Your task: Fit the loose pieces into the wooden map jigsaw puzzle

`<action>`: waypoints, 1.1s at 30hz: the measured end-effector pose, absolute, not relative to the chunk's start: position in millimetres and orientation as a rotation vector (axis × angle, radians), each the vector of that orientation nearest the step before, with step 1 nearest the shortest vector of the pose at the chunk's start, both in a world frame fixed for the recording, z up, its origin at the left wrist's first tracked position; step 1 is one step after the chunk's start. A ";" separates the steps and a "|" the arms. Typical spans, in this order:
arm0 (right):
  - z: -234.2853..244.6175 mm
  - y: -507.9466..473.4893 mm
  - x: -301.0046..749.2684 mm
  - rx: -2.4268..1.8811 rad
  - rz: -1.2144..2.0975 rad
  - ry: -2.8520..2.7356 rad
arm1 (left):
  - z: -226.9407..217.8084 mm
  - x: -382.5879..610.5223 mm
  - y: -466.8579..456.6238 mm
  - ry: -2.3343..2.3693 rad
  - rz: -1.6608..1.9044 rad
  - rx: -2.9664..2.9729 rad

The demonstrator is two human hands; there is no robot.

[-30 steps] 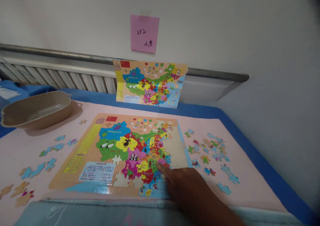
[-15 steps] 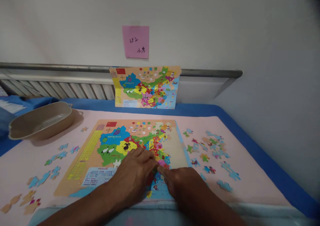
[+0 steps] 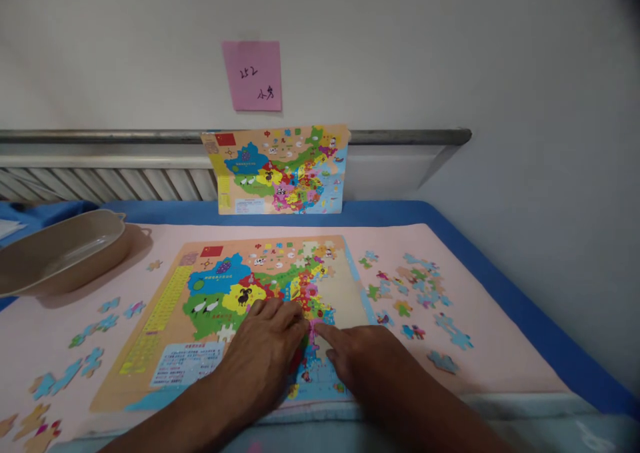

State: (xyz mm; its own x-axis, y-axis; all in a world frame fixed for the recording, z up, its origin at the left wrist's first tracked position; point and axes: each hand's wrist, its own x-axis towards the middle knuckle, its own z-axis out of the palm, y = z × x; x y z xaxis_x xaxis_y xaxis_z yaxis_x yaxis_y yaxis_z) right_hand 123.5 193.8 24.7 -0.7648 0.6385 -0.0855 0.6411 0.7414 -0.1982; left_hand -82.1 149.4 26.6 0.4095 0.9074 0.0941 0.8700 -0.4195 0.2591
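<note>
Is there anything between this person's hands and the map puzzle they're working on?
Nothing visible. The left hand lies flat on the map puzzle board, and the right hand points its forefinger onto it beside the left fingertips. The loose pieces lie off to the right.

Left hand [image 3: 267, 353] lies flat, fingers [image 3: 285, 314] spread; right hand [image 3: 367, 359] points its forefinger, tips nearly meeting.
</note>
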 end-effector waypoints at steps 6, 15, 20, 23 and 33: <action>24.4 198.2 128.2 1.101 -0.217 2.874 | 31.7 -82.4 149.6 1.567 0.260 2.540; 18.8 195.5 126.2 1.153 -0.157 2.888 | 34.9 -86.0 150.3 1.538 0.199 2.611; 20.4 195.7 126.3 1.128 -0.131 2.892 | 31.7 -86.7 148.8 1.528 0.182 2.655; 20.9 195.5 126.4 1.115 -0.121 2.888 | 32.5 -84.3 149.9 1.515 0.147 2.652; 20.1 193.8 125.8 1.073 -0.097 2.903 | 25.3 -78.2 150.9 1.546 0.073 2.747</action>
State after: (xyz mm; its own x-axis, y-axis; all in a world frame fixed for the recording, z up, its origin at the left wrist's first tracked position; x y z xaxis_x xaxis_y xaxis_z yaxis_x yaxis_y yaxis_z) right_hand 125.8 193.8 20.1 -0.7588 0.6482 -0.0637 0.6510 0.7578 -0.0431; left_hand -78.2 150.9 25.3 0.5183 0.8540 0.0461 0.8545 -0.5193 0.0127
